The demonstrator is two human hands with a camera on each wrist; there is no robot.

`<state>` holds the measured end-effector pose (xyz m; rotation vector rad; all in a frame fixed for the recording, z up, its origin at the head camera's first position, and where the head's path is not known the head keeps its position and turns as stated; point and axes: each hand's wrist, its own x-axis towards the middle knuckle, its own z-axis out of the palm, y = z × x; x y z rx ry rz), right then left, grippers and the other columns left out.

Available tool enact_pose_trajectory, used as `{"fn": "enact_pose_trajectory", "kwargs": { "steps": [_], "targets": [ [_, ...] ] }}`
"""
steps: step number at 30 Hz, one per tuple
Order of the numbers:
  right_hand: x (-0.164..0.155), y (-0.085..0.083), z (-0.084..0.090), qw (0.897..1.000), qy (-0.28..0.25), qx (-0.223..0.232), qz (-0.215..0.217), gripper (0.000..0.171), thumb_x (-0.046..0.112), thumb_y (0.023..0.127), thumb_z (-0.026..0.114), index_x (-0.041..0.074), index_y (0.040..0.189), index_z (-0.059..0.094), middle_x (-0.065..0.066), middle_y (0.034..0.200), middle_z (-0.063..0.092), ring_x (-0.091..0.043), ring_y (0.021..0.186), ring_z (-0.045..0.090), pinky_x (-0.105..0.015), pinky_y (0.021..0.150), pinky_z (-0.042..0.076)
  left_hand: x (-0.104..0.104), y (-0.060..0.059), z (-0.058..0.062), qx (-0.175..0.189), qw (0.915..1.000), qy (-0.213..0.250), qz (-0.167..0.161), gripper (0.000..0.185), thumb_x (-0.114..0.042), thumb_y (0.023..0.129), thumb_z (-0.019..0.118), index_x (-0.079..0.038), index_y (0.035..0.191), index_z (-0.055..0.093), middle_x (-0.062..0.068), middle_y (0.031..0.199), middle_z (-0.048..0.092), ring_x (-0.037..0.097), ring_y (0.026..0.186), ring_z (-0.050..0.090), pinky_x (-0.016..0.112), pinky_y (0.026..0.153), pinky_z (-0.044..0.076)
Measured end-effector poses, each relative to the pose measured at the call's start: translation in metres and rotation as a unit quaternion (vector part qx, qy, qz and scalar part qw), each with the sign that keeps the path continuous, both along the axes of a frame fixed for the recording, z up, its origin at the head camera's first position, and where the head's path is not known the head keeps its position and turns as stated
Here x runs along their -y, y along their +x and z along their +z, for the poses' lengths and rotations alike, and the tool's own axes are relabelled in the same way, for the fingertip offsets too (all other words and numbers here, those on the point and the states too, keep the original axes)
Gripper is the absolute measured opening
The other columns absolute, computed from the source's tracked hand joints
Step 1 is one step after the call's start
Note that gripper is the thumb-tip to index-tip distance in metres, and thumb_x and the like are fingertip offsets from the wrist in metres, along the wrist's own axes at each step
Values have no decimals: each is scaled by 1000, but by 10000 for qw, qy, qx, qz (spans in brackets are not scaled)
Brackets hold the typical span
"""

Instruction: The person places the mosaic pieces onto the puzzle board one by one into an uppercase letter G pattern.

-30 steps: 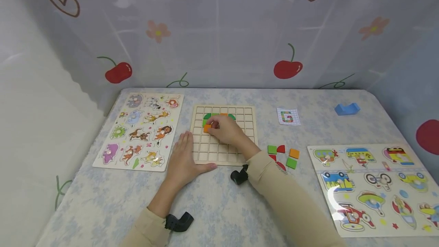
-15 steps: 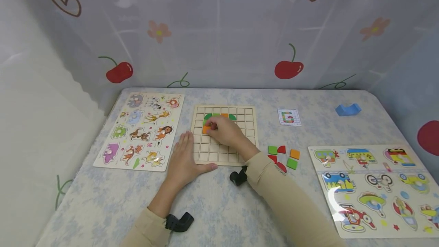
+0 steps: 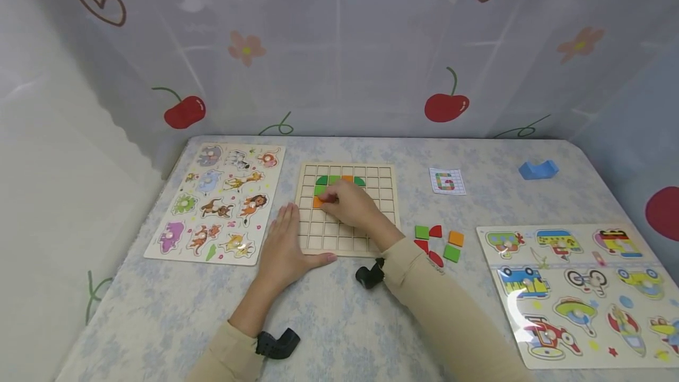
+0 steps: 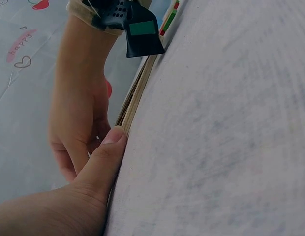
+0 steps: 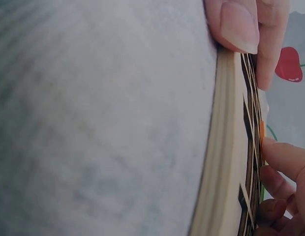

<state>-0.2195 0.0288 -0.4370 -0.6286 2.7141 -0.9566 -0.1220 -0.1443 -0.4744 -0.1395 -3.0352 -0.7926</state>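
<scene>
Risk is that the orange tile (image 3: 319,201), pinched by the right hand (image 3: 350,205) at the frame centre, tilts on the grid board (image 3: 345,240) ribs and jams, while the flat, open left hand (image 3: 283,246) lets the board slide.

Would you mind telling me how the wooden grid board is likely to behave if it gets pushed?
The grid board looks stiff and flat, so it would probably slide rather than tip. The left hand presses flat against its edge, likely steadying it while the right hand handles the orange tile.

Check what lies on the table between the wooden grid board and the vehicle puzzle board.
In the head view, loose tiles, green, red and orange, lie on the table between the grid board and the vehicle puzzle board.
</scene>
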Motion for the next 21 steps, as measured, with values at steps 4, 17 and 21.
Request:
{"fn": "enact_pose_trajectory", "kwargs": {
  "steps": [4,17,21],
  "targets": [
    [-7,4,3,9999,-102,117,46,14,23,94,69,18,106,76,5,100,67,-11,87,58,-28,79,52,0,1,0,51,10000,-8,16,140,-84,62,70,-1,158,11,16,167,11,29,156,7,50,126,14],
    [-86,24,21,9971,-252,664,-275,29,24,95,68,15,122,67,0,98,63,-17,65,50,-30,61,46,-2,1,0,101,9998,-121,74,138,-83,64,70,-1,159,10,16,167,10,29,156,6,48,127,13],
    [-116,27,23,9961,-5,758,-450,32,23,93,70,15,124,66,-2,100,62,-18,67,51,-30,58,46,-2,0,-1,49,9999,-118,66,139,-83,64,69,-1,158,11,15,167,10,29,156,5,48,127,12]
  ]
}}
